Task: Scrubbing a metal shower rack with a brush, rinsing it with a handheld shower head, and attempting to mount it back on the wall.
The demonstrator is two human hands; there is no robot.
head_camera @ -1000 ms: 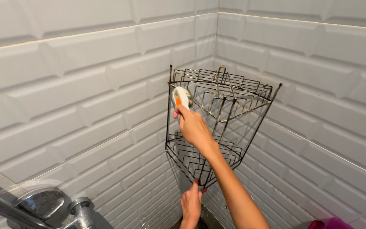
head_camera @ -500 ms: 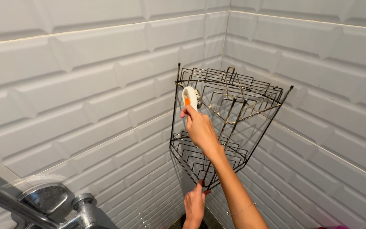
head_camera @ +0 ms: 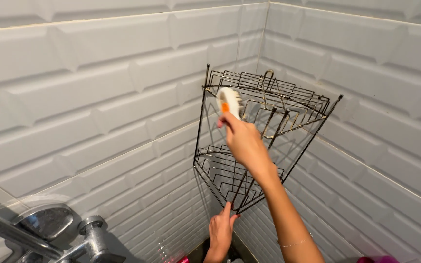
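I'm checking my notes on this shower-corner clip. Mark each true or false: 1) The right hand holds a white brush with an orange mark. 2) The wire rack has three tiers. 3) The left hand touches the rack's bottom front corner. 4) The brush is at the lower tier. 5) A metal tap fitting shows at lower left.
1) True: the right hand has its grip on a white brush with an orange mark.
2) False: the wire rack shows two tiers.
3) True: the left hand touches its bottom front corner.
4) False: the brush is at the upper tier's left edge.
5) True: the metal tap fitting is at lower left.
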